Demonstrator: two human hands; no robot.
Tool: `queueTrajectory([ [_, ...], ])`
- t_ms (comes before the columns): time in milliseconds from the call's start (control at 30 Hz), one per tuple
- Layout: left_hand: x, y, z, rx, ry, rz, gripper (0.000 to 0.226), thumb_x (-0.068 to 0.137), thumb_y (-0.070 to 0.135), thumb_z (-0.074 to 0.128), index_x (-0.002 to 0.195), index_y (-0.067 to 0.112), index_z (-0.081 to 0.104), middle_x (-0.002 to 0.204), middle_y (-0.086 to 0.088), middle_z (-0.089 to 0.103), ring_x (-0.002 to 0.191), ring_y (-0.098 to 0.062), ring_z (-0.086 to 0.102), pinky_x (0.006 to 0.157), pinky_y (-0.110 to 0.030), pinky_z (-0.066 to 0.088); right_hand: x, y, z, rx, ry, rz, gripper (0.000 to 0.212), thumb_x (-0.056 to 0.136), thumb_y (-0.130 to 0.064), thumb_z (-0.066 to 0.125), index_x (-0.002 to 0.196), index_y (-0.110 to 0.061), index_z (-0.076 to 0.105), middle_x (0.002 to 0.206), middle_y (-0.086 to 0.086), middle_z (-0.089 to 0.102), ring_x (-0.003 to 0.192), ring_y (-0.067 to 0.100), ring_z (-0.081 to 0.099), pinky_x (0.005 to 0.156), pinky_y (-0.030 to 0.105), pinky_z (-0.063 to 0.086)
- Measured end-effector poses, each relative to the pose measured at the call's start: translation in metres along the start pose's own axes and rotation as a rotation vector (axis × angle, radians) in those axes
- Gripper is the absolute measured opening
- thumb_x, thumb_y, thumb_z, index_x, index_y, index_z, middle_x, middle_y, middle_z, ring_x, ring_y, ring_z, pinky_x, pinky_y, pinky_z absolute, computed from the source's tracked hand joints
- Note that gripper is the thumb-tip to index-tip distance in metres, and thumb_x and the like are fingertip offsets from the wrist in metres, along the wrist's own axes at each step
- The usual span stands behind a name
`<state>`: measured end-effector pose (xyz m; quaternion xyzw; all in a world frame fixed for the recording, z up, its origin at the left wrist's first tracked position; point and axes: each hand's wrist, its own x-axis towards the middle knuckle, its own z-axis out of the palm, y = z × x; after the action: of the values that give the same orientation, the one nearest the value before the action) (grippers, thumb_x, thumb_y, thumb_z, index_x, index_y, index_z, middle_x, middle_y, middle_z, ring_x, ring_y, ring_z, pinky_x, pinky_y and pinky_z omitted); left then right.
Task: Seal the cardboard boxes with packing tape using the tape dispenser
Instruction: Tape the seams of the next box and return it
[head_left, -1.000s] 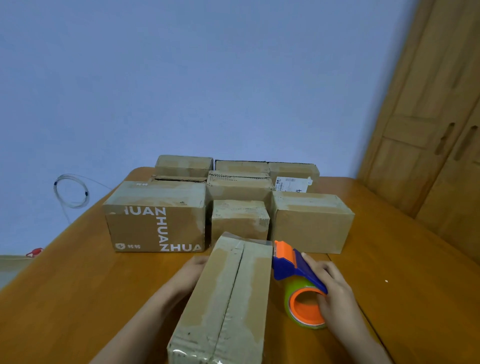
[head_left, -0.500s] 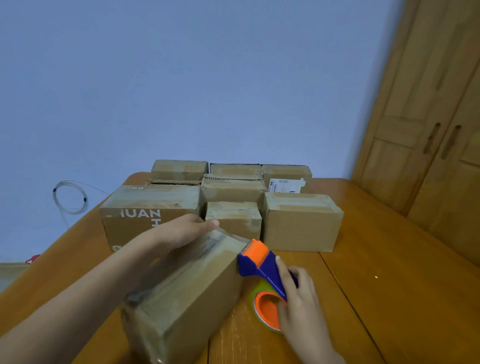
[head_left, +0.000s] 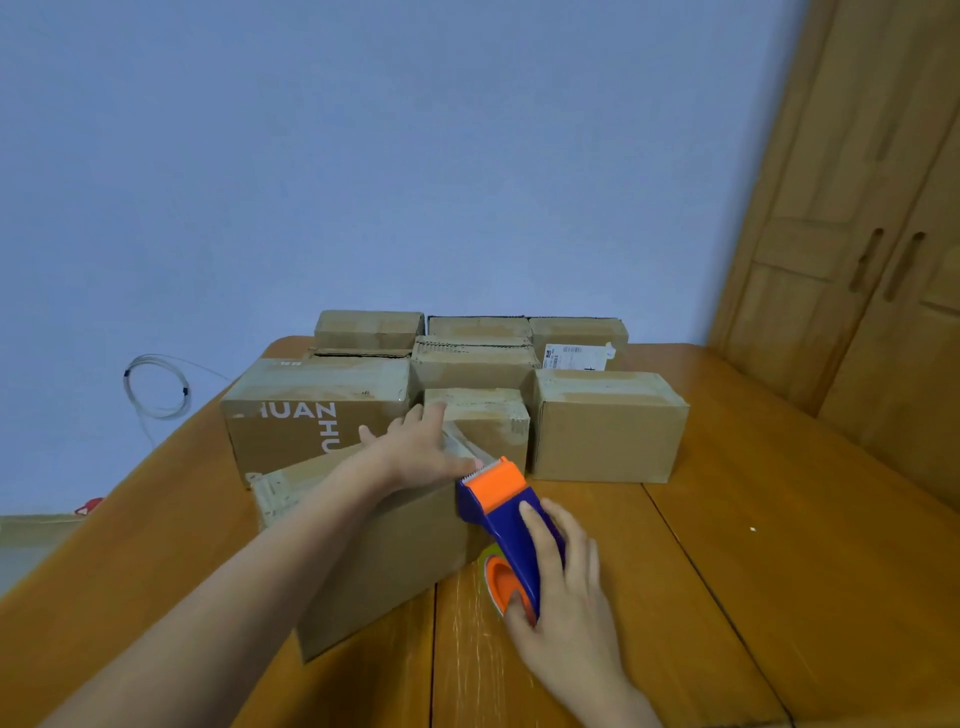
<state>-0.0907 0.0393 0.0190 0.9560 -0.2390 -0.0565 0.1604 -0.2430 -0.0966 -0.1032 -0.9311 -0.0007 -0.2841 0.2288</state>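
the near cardboard box (head_left: 374, 551) lies on the wooden worktop (head_left: 727, 597), turned at a slant, closed, so nothing of its contents shows. the left hand (head_left: 415, 447) rests flat on its top, fingers (head_left: 434, 415) straight and a little spread, pressing down by a strip of clear tape (head_left: 465, 449) that runs to the serrated edge of the tape dispenser (head_left: 506, 525). the right hand (head_left: 566, 597) grips the dispenser's blue handle, fingers curled round it, the orange head touching the box's upper right corner and the roll (green rim, orange core) low by the worktop. behind stand more closed boxes, packed close together: a big one printed with white letters (head_left: 311, 415), a small one (head_left: 483, 421) just past the left hand, a plain one (head_left: 608, 426) to the right, and further ones (head_left: 472, 358) at the back, one bearing a white label (head_left: 574, 357). a coiled cable (head_left: 156, 387) hangs on the blue wall.
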Motion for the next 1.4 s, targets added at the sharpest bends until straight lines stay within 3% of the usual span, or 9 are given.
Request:
queueTrajectory([
  [100, -0.005, -0.009, 0.007, -0.069, 0.075, 0.083, 0.089, 0.087, 0.055, 0.057, 0.154, 0.022, 0.008, 0.162, -0.004, 0.009, 0.148, -0.024, 0.011, 0.114, -0.061, -0.003, -0.001, 0.002, -0.005, -0.044, -0.047, -0.041, 0.113, 0.086, -0.028, 0.067, 0.123, -0.068, -0.032, 0.146, -0.020, -0.012, 0.130, 0.004, 0.004, 0.092, 0.018, 0.041],
  [167, -0.006, -0.013, 0.008, -0.124, 0.082, 0.121, 0.096, 0.080, 0.064, 0.059, 0.153, 0.022, 0.012, 0.160, -0.002, 0.016, 0.146, -0.021, 0.017, 0.114, -0.059, -0.003, -0.002, 0.001, -0.010, -0.047, -0.081, -0.030, 0.114, 0.088, -0.027, 0.065, 0.119, -0.066, -0.038, 0.145, -0.021, -0.020, 0.128, 0.002, 0.004, 0.091, 0.016, 0.041],
  [267, -0.008, -0.015, 0.007, -0.130, 0.039, 0.124, 0.105, 0.064, 0.069, 0.047, 0.153, 0.023, 0.014, 0.158, -0.002, 0.023, 0.145, -0.021, 0.021, 0.114, -0.057, -0.002, -0.008, 0.003, -0.012, -0.054, -0.095, -0.037, 0.117, 0.087, -0.023, 0.066, 0.123, -0.062, -0.039, 0.147, -0.019, -0.022, 0.132, 0.007, 0.014, 0.088, 0.016, 0.044],
  [400, -0.008, -0.015, 0.006, -0.123, 0.016, 0.129, 0.103, 0.066, 0.066, 0.051, 0.153, 0.023, 0.016, 0.158, -0.003, 0.025, 0.145, -0.022, 0.021, 0.115, -0.055, 0.000, -0.010, 0.003, -0.017, -0.093, -0.121, -0.058, 0.115, 0.089, -0.024, 0.064, 0.125, -0.058, -0.040, 0.146, -0.017, -0.022, 0.136, 0.011, 0.016, 0.090, 0.017, 0.043],
  [567, -0.009, -0.015, 0.007, -0.114, 0.068, 0.129, 0.084, 0.086, 0.050, 0.062, 0.152, 0.020, 0.019, 0.156, -0.004, 0.030, 0.143, -0.022, 0.025, 0.116, -0.053, 0.001, -0.010, 0.002, -0.016, -0.101, -0.114, -0.059, 0.114, 0.086, -0.025, 0.068, 0.134, -0.055, -0.031, 0.148, -0.014, -0.015, 0.135, 0.016, 0.023, 0.086, 0.021, 0.048],
  [900, -0.005, -0.013, 0.012, -0.030, 0.062, 0.123, 0.087, 0.086, 0.062, 0.053, 0.153, 0.021, 0.013, 0.156, -0.003, 0.028, 0.146, -0.023, 0.017, 0.116, -0.057, 0.002, -0.012, -0.003, -0.026, -0.182, -0.112, 0.010, 0.116, 0.064, -0.028, 0.087, 0.150, -0.037, 0.008, 0.149, -0.003, 0.019, 0.112, 0.022, 0.053, 0.059, 0.017, 0.054],
  [1133, -0.009, -0.010, 0.011, -0.035, 0.076, 0.114, 0.082, 0.088, 0.056, 0.055, 0.151, 0.020, 0.018, 0.151, -0.007, 0.036, 0.143, -0.025, 0.023, 0.116, -0.057, 0.001, -0.012, -0.008, -0.048, -0.200, -0.242, -0.027, 0.097, 0.093, -0.030, 0.058, 0.134, -0.052, -0.027, 0.147, -0.012, -0.017, 0.132, 0.012, 0.023, 0.090, 0.023, 0.049],
  [1233, -0.009, -0.009, 0.011, -0.022, 0.107, 0.108, 0.077, 0.089, 0.054, 0.055, 0.149, 0.019, 0.022, 0.146, -0.008, 0.042, 0.140, -0.026, 0.029, 0.116, -0.058, 0.003, -0.012, -0.008, -0.056, -0.255, -0.319, -0.005, 0.093, 0.095, -0.032, 0.055, 0.141, -0.048, -0.024, 0.151, -0.011, -0.017, 0.134, 0.011, 0.021, 0.094, 0.021, 0.047],
  [1400, -0.008, -0.008, 0.009, -0.028, 0.082, 0.106, 0.078, 0.089, 0.055, 0.055, 0.149, 0.020, 0.021, 0.146, -0.009, 0.042, 0.140, -0.027, 0.029, 0.116, -0.057, 0.006, -0.006, -0.010, -0.065, -0.296, -0.389, 0.004, 0.087, 0.092, -0.029, 0.057, 0.148, -0.043, -0.008, 0.153, -0.010, -0.008, 0.126, 0.014, 0.034, 0.086, 0.020, 0.050],
])
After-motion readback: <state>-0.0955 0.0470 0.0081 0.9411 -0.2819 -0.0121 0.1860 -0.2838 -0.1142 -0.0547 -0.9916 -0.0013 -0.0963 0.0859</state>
